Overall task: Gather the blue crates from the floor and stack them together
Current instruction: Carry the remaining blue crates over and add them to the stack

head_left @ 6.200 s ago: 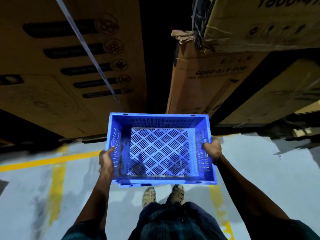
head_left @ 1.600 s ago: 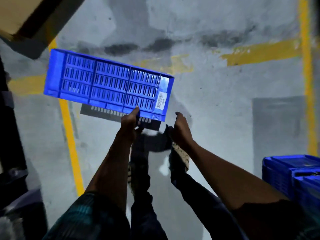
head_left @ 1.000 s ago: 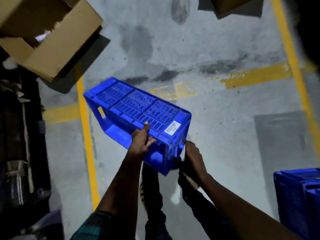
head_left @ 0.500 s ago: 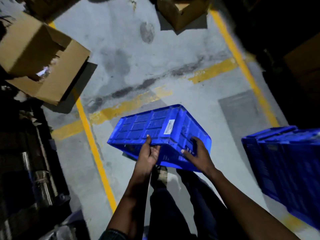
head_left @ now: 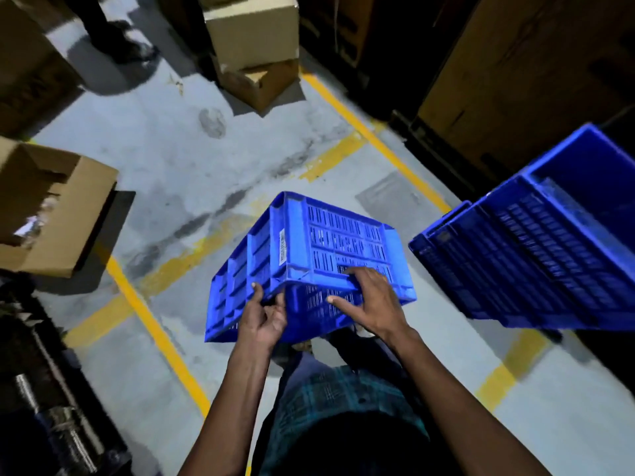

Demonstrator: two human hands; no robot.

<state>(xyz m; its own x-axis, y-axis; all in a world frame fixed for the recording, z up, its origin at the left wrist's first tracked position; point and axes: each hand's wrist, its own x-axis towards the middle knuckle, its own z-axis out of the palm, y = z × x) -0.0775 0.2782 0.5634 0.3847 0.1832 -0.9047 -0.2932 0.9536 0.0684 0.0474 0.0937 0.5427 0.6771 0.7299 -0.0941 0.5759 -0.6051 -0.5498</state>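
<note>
A blue slatted crate [head_left: 319, 249] hangs tilted in the air in front of me, its side walls turned up and a white label on one corner. My left hand [head_left: 266, 316] grips its near lower corner. My right hand [head_left: 371, 304] lies spread over the near edge and slatted wall, holding it. To the right stands a stack of blue crates [head_left: 536, 245], the top one open upward, a short gap from the held crate.
An open cardboard box [head_left: 51, 207] lies at the left and two more boxes [head_left: 254, 46] at the top centre. Tall cartons [head_left: 525, 70] line the right. Yellow lines [head_left: 151, 317] cross the grey floor. Dark rolls sit at the lower left.
I have turned right with the crate: the blue stack has come closer into view, and the crate has rotated in my hands so another wall faces up.
</note>
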